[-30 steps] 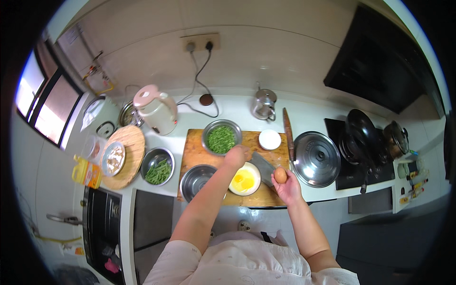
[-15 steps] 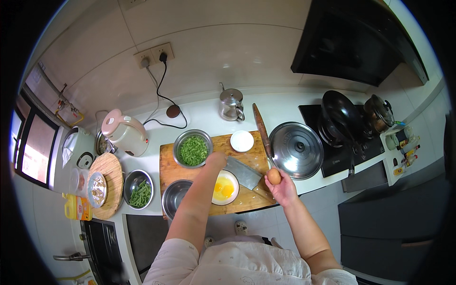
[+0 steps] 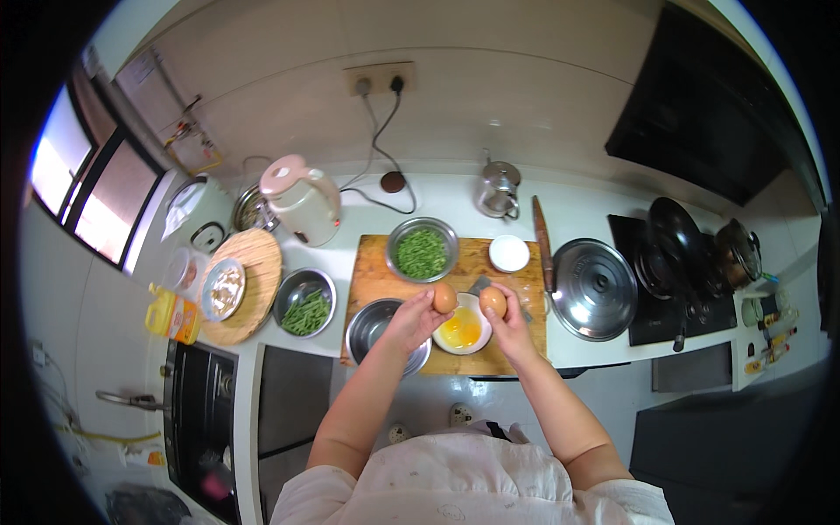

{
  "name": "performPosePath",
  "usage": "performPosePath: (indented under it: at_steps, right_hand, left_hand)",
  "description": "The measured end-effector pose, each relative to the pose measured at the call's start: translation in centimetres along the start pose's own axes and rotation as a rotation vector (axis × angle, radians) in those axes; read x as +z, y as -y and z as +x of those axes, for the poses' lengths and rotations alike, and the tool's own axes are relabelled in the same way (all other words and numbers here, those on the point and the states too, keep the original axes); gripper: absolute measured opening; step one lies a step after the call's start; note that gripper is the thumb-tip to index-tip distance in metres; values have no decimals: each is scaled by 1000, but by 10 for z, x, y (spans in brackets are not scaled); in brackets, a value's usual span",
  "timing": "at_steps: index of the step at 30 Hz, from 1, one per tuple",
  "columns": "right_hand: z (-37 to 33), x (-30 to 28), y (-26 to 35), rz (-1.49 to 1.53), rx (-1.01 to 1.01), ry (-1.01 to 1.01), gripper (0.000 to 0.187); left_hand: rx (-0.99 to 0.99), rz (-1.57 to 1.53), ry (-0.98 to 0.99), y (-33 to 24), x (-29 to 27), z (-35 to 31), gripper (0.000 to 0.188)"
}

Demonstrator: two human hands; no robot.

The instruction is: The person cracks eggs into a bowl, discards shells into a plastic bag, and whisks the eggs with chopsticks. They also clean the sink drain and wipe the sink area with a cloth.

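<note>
In my left hand (image 3: 413, 322) a brown egg (image 3: 444, 297) is held by the fingertips. A second brown egg (image 3: 493, 303) sits in the grip of my right hand (image 3: 514, 334). The two eggs are close together but apart, over the far rim of a white bowl (image 3: 475, 347) that holds yellow yolks (image 3: 461, 329) and clear egg white. Beneath all this lies a wooden cutting board (image 3: 367, 262). A cleaver (image 3: 479, 284) on the board is mostly hidden behind my right hand. Partly covered by my left forearm is a steel bowl (image 3: 369, 324).
Chopped greens fill a steel bowl (image 3: 420, 251) beside a small white dish (image 3: 508, 253). Cut green beans (image 3: 305, 313) are in another bowl. A large pan lid (image 3: 595, 289) lies left of the black stove (image 3: 632, 328). A pink-lidded kettle (image 3: 302, 206) stands at the back left.
My left hand has come back from beside the greens bowl and now shows an egg. My right hand has brought its egg left, over the white bowl. The view has shifted.
</note>
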State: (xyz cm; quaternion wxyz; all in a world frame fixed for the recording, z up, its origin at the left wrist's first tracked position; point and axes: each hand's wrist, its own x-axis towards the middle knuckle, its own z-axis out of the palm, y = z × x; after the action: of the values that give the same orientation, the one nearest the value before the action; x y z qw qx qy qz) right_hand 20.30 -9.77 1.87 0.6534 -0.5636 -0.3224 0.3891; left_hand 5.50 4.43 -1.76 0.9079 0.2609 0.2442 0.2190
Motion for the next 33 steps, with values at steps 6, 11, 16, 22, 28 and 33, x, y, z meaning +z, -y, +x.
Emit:
performPosePath:
  at_steps: [6,11,16,22,28,33]
  right_hand:
    - [-10,77,7,-535,-559,183,50]
    - [-23,116,2,-734,-657,306,56]
    - [-27,136,1,-715,-692,234,57]
    - [-26,145,-14,-782,-684,265,56]
    - [-22,143,-24,-644,-518,209,53]
    - [0,121,-47,212,234,221,40]
  left_hand:
    - [160,-67,14,1,-38,-67,35]
    - [186,-122,-46,-7,-53,-101,34]
    - [220,-187,-159,-4,-72,-114,29]
    - [271,-260,-160,3,-79,-112,28]
    - [236,-198,-190,6,-80,-109,30]
    - [239,-158,-253,2,-85,-110,34]
